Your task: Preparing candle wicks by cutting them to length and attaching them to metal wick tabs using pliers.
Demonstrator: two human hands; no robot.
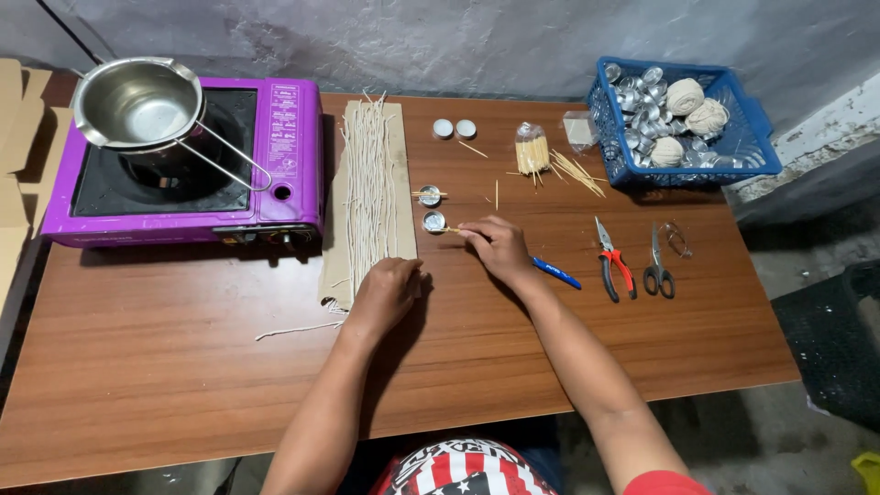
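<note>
- Two hands low over table (183, 367).
- Left hand (387, 291): fingers curled on cardboard sheet (332, 266) (wicks (368, 183) there).
- Right hand (497, 247): pinching thin stick (451, 230) at small metal cup (433, 221).

Tabletop count

2 hands (390, 291), 1 stove (183, 165), 1 pot (137, 103), 1 basket (687, 124) w/ 3 string balls (685, 94), 1 pliers (612, 260), 1 scissors (657, 266).

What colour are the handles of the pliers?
Red, with black trim, on the pliers; seen in the head view.
</note>
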